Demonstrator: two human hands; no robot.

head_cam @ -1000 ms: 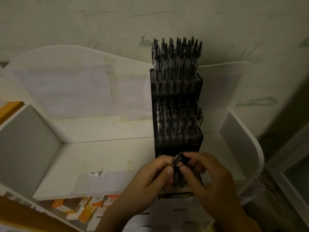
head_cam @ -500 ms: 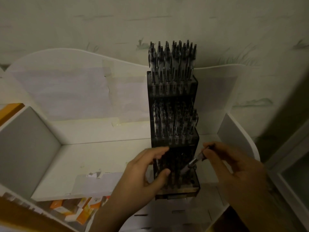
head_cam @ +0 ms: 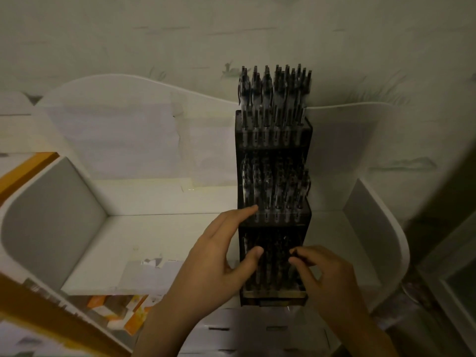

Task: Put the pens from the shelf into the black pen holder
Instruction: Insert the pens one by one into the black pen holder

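White shelf (head_cam: 159,228): bare board with upright end panels, set against a pale patterned wall (head_cam: 154,34). Black pen holder (head_cam: 273,217): three stepped tiers, standing upright on the shelf; upper two tiers packed with pens (head_cam: 273,99). Left hand (head_cam: 219,258), left of the holder: fingers extended against its side, thumb on the front of the lowest tier (steadying, not gripping). Right hand (head_cam: 324,274), at the holder's front right: fingertips pinched around a dark pen going into the lowest tier. Recommendation: keep the holder braced, align the pen upright over a free slot, lower it straight. Orange-and-white boxes (head_cam: 123,315) lie below the holder's shelf, left.
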